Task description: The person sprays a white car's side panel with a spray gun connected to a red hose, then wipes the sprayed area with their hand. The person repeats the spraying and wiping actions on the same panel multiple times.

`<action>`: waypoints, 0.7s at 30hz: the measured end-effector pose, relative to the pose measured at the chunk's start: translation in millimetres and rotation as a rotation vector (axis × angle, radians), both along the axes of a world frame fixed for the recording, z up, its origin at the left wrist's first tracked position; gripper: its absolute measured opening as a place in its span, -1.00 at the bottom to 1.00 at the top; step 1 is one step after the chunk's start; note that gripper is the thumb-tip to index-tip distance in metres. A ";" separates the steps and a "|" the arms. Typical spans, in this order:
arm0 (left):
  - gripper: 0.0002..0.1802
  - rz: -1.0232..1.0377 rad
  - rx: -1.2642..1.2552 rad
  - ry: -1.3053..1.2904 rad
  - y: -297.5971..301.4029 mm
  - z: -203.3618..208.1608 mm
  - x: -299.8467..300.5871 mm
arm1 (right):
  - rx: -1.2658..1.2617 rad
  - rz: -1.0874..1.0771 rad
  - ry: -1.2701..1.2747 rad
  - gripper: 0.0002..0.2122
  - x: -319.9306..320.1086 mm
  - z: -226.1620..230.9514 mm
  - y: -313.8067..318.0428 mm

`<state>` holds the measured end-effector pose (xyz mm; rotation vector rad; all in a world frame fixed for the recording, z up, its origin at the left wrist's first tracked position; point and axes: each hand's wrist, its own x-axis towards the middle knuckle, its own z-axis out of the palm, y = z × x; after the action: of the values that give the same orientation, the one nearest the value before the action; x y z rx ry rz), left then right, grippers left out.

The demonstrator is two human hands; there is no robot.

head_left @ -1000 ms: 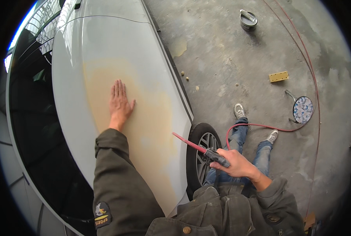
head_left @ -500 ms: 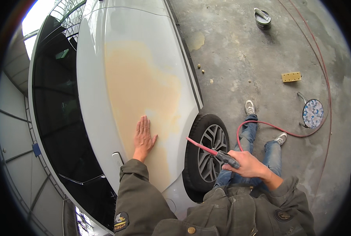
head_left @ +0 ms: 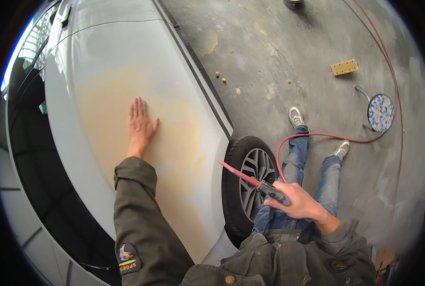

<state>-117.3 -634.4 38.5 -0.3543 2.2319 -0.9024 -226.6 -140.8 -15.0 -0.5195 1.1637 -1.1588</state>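
Note:
My left hand [head_left: 142, 126] lies flat, fingers stretched, on a tan patch of filler [head_left: 174, 143] that covers much of the white car's side panel [head_left: 126, 43]. Nothing is in that hand. In front of my waist, my right hand [head_left: 296, 200] is wrapped round the dark grip of an air blow gun [head_left: 273, 192]. Its long red nozzle [head_left: 236, 172] points up and left, toward the panel's edge above the wheel. A red hose [head_left: 327, 135] runs from the gun across the floor.
Beside my legs is the car's rear wheel [head_left: 255, 176]. On the concrete floor lie a yellow perforated sanding block [head_left: 344, 67], a stool with a blue-and-white patterned seat [head_left: 380, 113] and small yellowish lumps [head_left: 220, 77]. A dark can [head_left: 294, 4] shows at the top edge.
My left hand has slid farther up the tan patch, away from me, still flat. The view has shifted to the right. My right hand keeps hold of the blow gun at about the same place.

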 end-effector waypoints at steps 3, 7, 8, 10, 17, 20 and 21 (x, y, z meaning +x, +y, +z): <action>-0.10 -0.038 -0.019 0.018 -11.7 1.3 -5.7 | -0.024 -0.040 0.034 -0.63 10.2 -4.9 -5.5; -0.10 -0.020 0.020 0.017 12.2 10.2 4.2 | -0.008 0.013 0.030 -0.62 11.6 -2.4 -3.1; -0.10 -0.022 0.037 0.023 20.7 13.7 9.9 | -0.012 0.010 0.043 -0.62 13.1 -1.9 -0.5; -0.09 -0.021 0.055 0.045 39.6 19.7 31.3 | -0.033 0.014 0.062 -0.62 13.8 2.0 6.2; -0.07 0.087 0.077 0.030 115.1 51.3 93.7 | -0.089 0.051 0.109 -0.62 13.5 13.5 39.9; -0.08 0.106 0.119 0.061 145.9 59.5 117.3 | -0.103 0.072 0.116 -0.62 13.6 18.4 48.8; -0.09 0.111 0.140 0.076 157.7 61.0 127.1 | -0.102 0.085 0.114 -0.62 14.0 20.1 52.9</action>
<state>9.8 -476.7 99.6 -0.4490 2.3048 -0.6802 -212.6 -87.9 5.0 -0.7139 1.1725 -1.1315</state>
